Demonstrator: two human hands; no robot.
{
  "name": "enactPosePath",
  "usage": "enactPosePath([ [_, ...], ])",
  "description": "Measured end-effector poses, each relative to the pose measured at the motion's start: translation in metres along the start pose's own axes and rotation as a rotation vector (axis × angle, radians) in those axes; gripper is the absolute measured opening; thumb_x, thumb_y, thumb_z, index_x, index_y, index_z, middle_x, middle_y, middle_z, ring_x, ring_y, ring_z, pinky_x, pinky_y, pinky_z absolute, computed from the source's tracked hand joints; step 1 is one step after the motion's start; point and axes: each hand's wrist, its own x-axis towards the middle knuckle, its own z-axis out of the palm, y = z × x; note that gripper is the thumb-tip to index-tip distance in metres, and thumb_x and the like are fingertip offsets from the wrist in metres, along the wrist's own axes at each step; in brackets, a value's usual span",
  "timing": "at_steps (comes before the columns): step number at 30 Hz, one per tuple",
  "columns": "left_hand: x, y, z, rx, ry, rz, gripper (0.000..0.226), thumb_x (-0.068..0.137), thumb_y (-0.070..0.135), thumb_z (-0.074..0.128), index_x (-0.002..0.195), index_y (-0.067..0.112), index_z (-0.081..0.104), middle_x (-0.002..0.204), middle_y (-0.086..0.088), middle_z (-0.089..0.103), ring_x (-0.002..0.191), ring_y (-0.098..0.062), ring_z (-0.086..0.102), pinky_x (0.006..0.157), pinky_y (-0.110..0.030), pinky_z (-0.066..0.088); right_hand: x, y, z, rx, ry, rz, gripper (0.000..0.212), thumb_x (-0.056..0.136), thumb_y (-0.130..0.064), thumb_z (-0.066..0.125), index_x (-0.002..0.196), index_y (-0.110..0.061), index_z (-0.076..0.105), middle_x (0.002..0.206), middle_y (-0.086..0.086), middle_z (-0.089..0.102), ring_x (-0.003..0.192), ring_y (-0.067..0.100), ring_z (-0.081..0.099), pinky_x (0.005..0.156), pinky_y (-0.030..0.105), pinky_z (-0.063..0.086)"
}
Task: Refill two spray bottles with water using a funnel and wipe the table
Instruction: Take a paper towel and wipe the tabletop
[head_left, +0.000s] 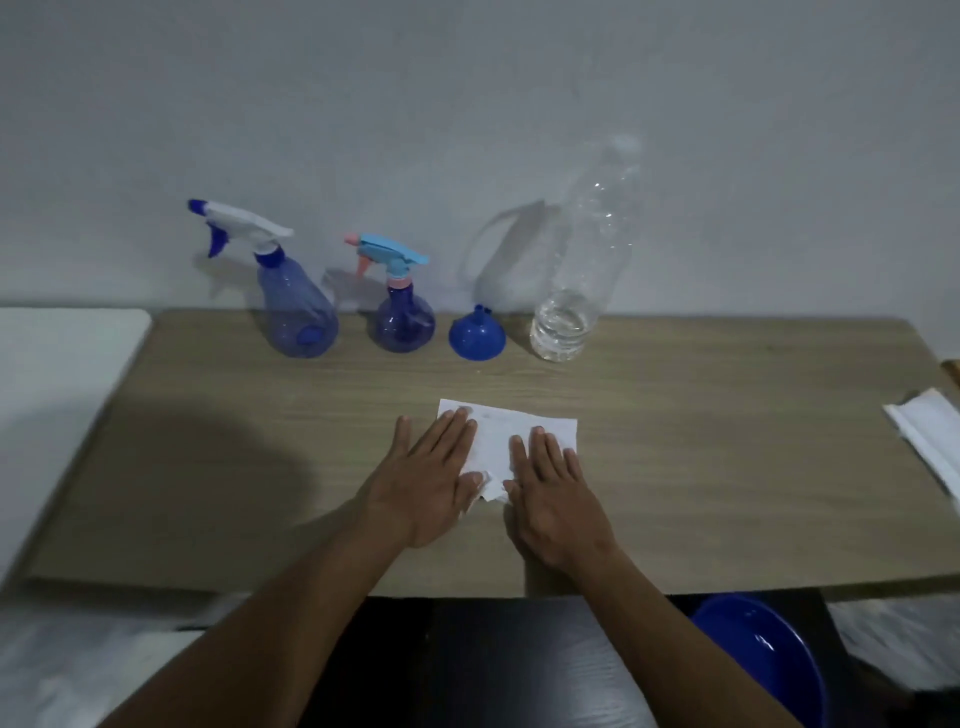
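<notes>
both hands lying flat, left hand (434, 475) and right hand (553, 493) pressing spread fingers on paper towel (506, 434), spray bottles (298, 306) standing far left, funnel (476, 336) beside them

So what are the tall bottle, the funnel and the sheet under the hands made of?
Tall bottle: thin clear plastic, glossy highlights, water visible through it. Funnel: opaque blue plastic, smooth sheen. White sheet: probably paper towel, matte, with a torn near edge.

Plain pale wall (467, 78) behind a light wood-grain table (727, 467) set against it. A white surface (62, 364) adjoins the table's left edge. Lighting dim; soft shadows fall to the left.
</notes>
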Motion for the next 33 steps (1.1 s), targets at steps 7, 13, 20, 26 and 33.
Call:
enactPosePath([
  [7, -0.057, -0.111, 0.004, 0.06, -0.004, -0.109, 0.08, 0.093, 0.056, -0.009, 0.16, 0.013, -0.004, 0.167, -0.004, -0.012, 0.155, -0.017, -0.006, 0.121, -0.059, 0.005, 0.051, -0.114, 0.005, 0.021, -0.037, -0.146, 0.064, 0.109, -0.035, 0.024, 0.162, -0.011, -0.002, 0.168, 0.021, -0.005, 0.156, 0.032, -0.006, 0.127, 0.046, -0.004],
  [13, -0.113, -0.191, 0.011, 0.042, -0.001, -0.217, 0.085, 0.088, 0.056, -0.01, 0.161, 0.014, 0.003, 0.167, -0.004, -0.007, 0.155, -0.018, -0.001, 0.121, -0.058, 0.008, 0.088, -0.199, 0.013, 0.074, -0.046, -0.266, 0.06, 0.11, -0.037, 0.027, 0.163, -0.014, 0.013, 0.169, 0.017, 0.006, 0.157, 0.029, 0.001, 0.126, 0.046, -0.002],
  [20, -0.161, -0.237, 0.028, -0.03, 0.003, -0.206, 0.071, 0.093, 0.06, -0.004, 0.153, 0.026, -0.018, 0.164, 0.005, -0.019, 0.155, -0.014, -0.007, 0.122, -0.054, 0.002, 0.096, -0.261, 0.032, 0.097, 0.012, -0.148, 0.067, 0.107, -0.053, 0.02, 0.163, -0.019, 0.009, 0.169, 0.018, 0.003, 0.157, 0.03, -0.002, 0.126, 0.048, -0.002],
  [26, -0.169, -0.225, 0.032, -0.019, 0.037, -0.227, 0.074, 0.095, 0.061, -0.004, 0.156, 0.019, -0.013, 0.165, 0.0, -0.015, 0.154, -0.017, -0.009, 0.123, -0.052, 0.0, 0.088, -0.255, 0.038, 0.042, -0.009, -0.193, 0.062, 0.11, -0.045, 0.017, 0.163, -0.02, 0.0, 0.169, 0.017, -0.003, 0.157, 0.029, -0.005, 0.127, 0.046, -0.002],
  [33, -0.172, -0.172, 0.032, 0.019, 0.018, -0.15, 0.079, 0.092, 0.063, -0.017, 0.155, 0.015, -0.014, 0.165, -0.004, -0.017, 0.154, -0.021, -0.011, 0.121, -0.046, -0.01, 0.044, -0.216, 0.042, 0.049, 0.001, -0.209, 0.062, 0.111, -0.04, 0.017, 0.162, -0.01, 0.0, 0.169, 0.017, -0.003, 0.157, 0.03, -0.005, 0.124, 0.041, -0.008],
])
